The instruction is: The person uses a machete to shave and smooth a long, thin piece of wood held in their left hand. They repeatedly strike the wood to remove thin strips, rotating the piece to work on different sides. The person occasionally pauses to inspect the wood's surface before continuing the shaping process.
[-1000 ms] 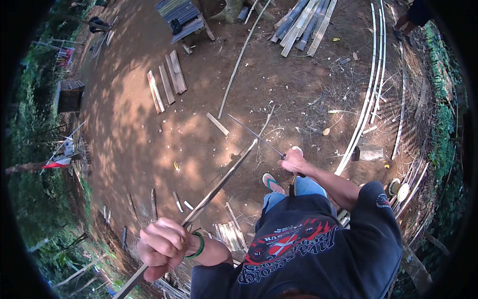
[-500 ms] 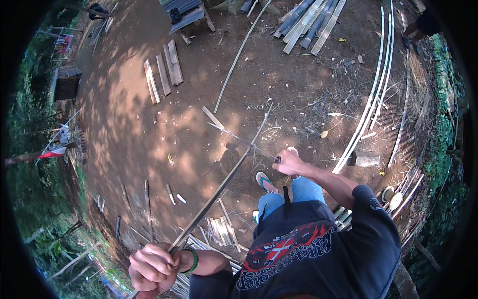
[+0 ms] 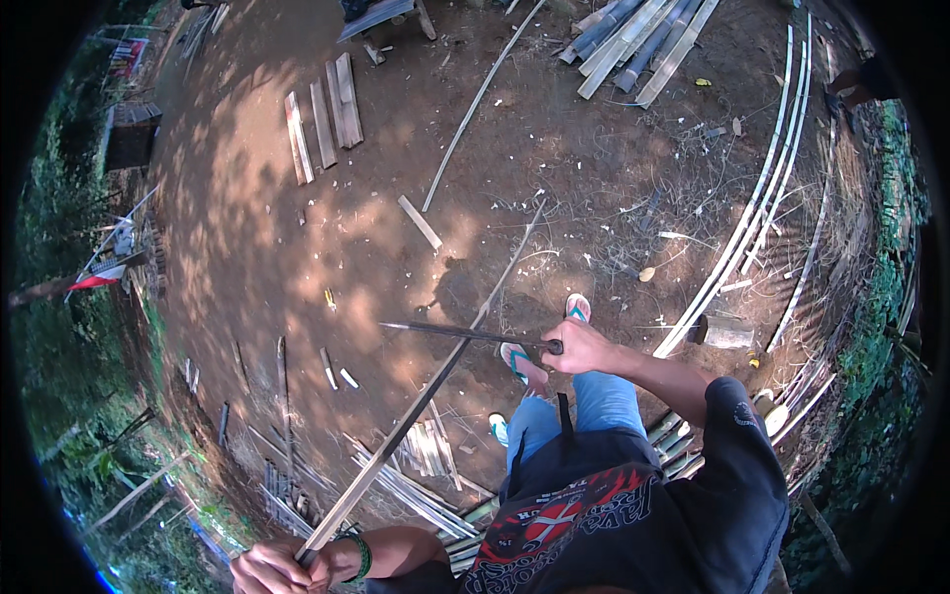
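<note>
Bare brown earth [image 3: 416,129], mottled with sun and shade, forms the ground beneath the worker. Two hands are shown. The right hand [image 3: 574,346] is closed round the handle of one long, dark blade [image 3: 426,328]; the left hand [image 3: 282,567], fingers curled shut, grips one long, narrow strip [image 3: 396,441] near its lower end. The strip slants up and rightward, and the blade crosses it ahead of the feet; whether the two touch cannot be told. One green bracelet [image 3: 364,556] encircles the left wrist. Farther out lie one short flat piece [image 3: 421,222], four boards [image 3: 323,124] in a group, and, at right, three long pale poles [image 3: 676,332] near one block [image 3: 729,333]. Compared with half a second earlier, the blade has swung from a slant to nearly level and crosses the strip closer to the left hand, which sits lower in view.
</note>
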### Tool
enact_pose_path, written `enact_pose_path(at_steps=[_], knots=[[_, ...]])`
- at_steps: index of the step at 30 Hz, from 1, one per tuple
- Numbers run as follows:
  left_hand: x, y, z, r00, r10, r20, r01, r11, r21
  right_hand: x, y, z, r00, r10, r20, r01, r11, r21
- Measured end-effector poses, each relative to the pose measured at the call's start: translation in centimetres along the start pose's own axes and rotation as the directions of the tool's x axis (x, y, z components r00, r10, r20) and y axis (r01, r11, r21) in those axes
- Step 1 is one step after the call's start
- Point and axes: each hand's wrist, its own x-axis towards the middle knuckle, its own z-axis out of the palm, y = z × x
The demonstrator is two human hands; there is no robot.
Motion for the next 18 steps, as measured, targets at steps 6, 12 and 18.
enact_pose_path(at_steps=[6,12,18], knots=[[0.8,0.3,-0.4,0.979,0.093,-0.181,-0.078,0.993,0.091,8.2,17.7,0.1,0.901,0.427,-0.073,-0.433,0.894,-0.115],[1.4,0.0,-3.3,0.907,0.113,-0.406,-0.072,0.991,0.115,9.1,14.6,0.2,0.92,0.359,-0.156,-0.373,0.925,-0.074],[2.2,-0.4,-3.6,0.766,0.279,-0.579,-0.054,0.925,0.376,4.1,0.1,-1.1,0.959,0.278,0.064,-0.28,0.959,0.033]])
